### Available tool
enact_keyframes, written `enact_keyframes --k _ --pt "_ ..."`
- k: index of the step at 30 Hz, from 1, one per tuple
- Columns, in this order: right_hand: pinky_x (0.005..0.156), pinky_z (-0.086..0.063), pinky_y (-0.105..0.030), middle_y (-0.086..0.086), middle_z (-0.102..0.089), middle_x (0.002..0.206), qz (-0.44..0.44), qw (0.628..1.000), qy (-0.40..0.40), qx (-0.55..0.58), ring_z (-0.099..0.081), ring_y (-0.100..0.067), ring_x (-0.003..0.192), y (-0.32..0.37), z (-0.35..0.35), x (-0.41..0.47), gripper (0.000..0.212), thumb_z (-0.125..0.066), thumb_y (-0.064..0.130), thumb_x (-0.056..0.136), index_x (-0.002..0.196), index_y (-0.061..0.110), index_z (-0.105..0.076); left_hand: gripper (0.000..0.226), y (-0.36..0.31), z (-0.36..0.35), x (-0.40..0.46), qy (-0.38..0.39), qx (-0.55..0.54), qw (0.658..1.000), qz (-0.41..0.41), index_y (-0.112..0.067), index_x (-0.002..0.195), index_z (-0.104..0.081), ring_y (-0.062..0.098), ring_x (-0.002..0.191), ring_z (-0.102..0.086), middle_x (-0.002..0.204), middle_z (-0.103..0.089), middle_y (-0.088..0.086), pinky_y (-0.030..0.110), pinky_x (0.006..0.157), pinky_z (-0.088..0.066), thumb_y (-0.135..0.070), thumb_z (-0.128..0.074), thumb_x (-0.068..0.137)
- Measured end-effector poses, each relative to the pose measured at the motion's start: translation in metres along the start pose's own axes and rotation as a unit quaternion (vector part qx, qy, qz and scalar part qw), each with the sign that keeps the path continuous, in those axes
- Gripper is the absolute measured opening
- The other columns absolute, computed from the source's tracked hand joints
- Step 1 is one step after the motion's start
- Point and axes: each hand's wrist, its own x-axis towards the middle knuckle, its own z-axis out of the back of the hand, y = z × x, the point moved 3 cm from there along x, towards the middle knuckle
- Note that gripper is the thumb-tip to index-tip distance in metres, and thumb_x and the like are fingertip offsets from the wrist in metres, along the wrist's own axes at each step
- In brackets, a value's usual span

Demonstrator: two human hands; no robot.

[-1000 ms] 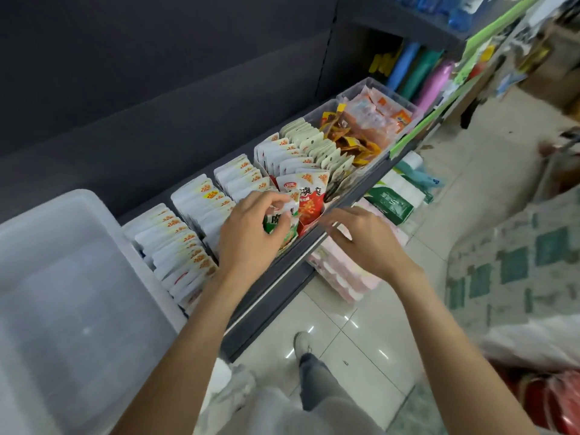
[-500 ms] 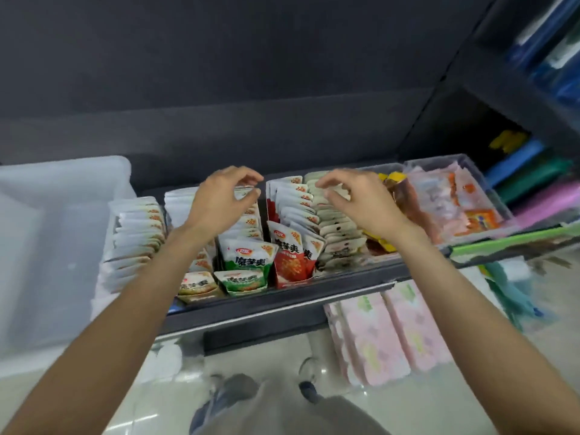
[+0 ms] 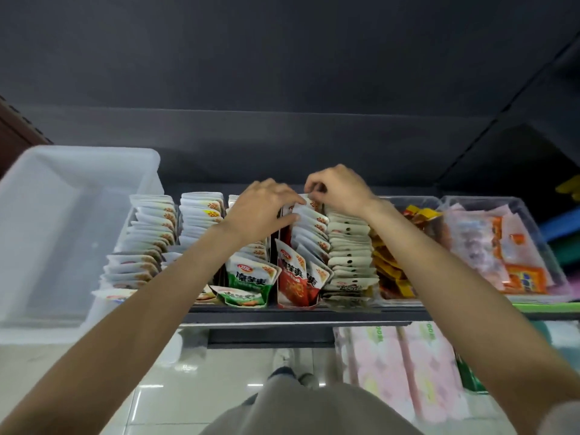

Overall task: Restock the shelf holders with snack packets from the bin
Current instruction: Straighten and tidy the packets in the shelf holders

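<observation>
Overhead, a dark grey shelf fills the view, with its back wall rising behind the goods. At the left end of it stands a big translucent white bin, and through its walls I can see no packets inside. Next come the shelf holders, narrow lanes with thin dividers, in which snack packets stand in rows one behind another. The packets in the left lanes are white with a small orange mark on the top corner. The green-fronted packets stand at the front of a middle lane, and one of them has fallen flat. Just beside them, on the right, is the lane of red-fronted packets, and then a lane of pale packets with a dark dot. Further right are two clear trays, one with yellow sachets and one with pink and orange packs. Both hands work at the back of the red lane. The left hand lies with thumb and fingers around the tops of the rear packets. The right hand pinches the top edge of the rearmost white packet with curled fingertips.
</observation>
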Motion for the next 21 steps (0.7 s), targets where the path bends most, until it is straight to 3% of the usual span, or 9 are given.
enact_keyframes --k 5,9,14,17,21 --pt "0.076 -0.052 -0.032 0.003 -0.071 0.094 0.001 1.000 -0.009 0.008 -0.064 -0.013 0.086 -0.003 -0.003 -0.002 0.014 -0.062 0.015 0.089 0.098 0.022 -0.070 0.034 -0.001 -0.007 0.013 0.025 0.039 0.998 -0.039 -0.024 0.123 -0.060 0.021 0.107 -0.050 0.117 -0.059 0.001 0.031 0.091 -0.034 -0.039 -0.053 0.093" --pt "0.074 -0.051 -0.033 0.000 -0.070 0.095 0.014 1.000 -0.014 0.016 -0.060 -0.011 0.081 -0.004 -0.005 -0.004 0.015 -0.062 0.012 0.089 0.099 0.019 -0.070 0.030 -0.004 -0.005 0.019 0.030 0.073 0.995 -0.058 -0.020 0.113 -0.064 0.021 0.102 -0.049 0.109 -0.058 0.003 0.031 0.087 -0.035 -0.039 -0.049 0.095" --pt "0.082 -0.052 -0.029 0.008 -0.068 0.101 0.029 0.997 0.030 0.071 -0.062 -0.006 0.091 -0.006 -0.007 -0.009 0.021 -0.061 0.029 0.091 0.109 0.020 -0.067 0.024 0.005 -0.001 0.012 -0.024 0.170 0.985 -0.025 -0.016 0.091 -0.070 0.022 0.089 -0.056 0.092 -0.065 0.002 0.032 0.075 -0.039 -0.036 -0.056 0.091" --pt "0.081 -0.050 -0.029 0.007 -0.066 0.106 0.036 0.997 0.044 0.054 -0.059 -0.006 0.093 -0.006 -0.009 -0.008 0.031 -0.067 0.034 0.086 0.114 0.023 -0.063 0.016 0.008 0.001 0.013 -0.036 0.178 0.983 -0.013 -0.017 0.075 -0.072 0.022 0.073 -0.059 0.074 -0.065 0.001 0.029 0.064 -0.042 -0.033 -0.074 0.077" --pt "0.071 -0.033 -0.026 0.004 -0.064 0.098 0.065 0.997 0.005 -0.033 -0.047 -0.011 0.088 -0.005 -0.014 -0.004 0.020 -0.067 0.023 0.086 0.106 0.020 -0.063 0.017 0.002 0.001 0.010 -0.118 0.121 0.985 -0.031 -0.018 0.084 -0.071 0.022 0.073 -0.059 0.080 -0.065 0.001 0.031 0.065 -0.044 -0.029 -0.078 0.073"
